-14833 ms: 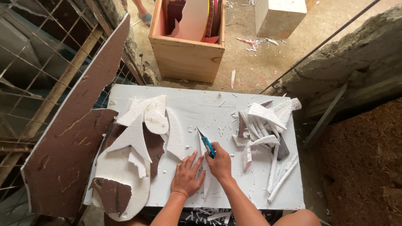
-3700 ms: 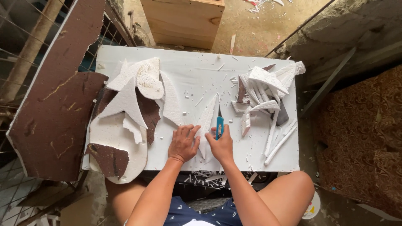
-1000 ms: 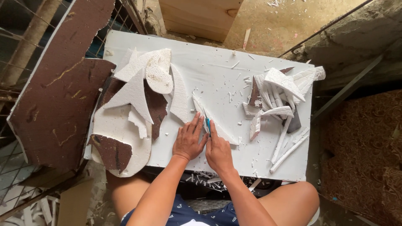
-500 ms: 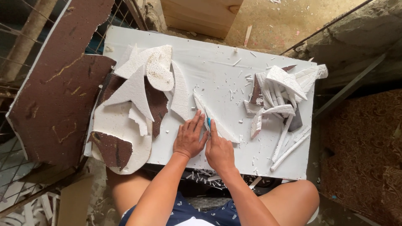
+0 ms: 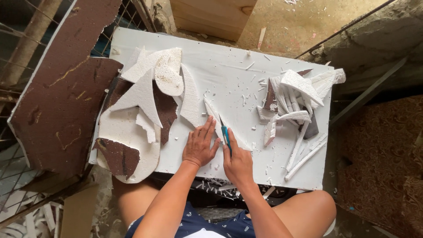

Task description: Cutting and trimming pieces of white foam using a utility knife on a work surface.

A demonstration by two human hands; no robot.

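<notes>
My left hand (image 5: 200, 145) lies flat, fingers spread, pressing on a long narrow white foam strip (image 5: 213, 111) that runs diagonally across the white board (image 5: 229, 75). My right hand (image 5: 238, 161) grips a blue-handled utility knife (image 5: 225, 134), its blade pointing away from me along the strip's right side, just beside my left fingertips. The near end of the strip is hidden under my hands.
A heap of white and brown foam offcuts (image 5: 141, 101) lies on the board's left, and thin cut strips (image 5: 295, 105) are piled on its right. A big brown panel (image 5: 57, 88) leans at the left. A wooden box (image 5: 211, 15) stands beyond the board.
The view has shifted a little. My hands stay on the foam strip, with the knife now showing a bit more between them.
</notes>
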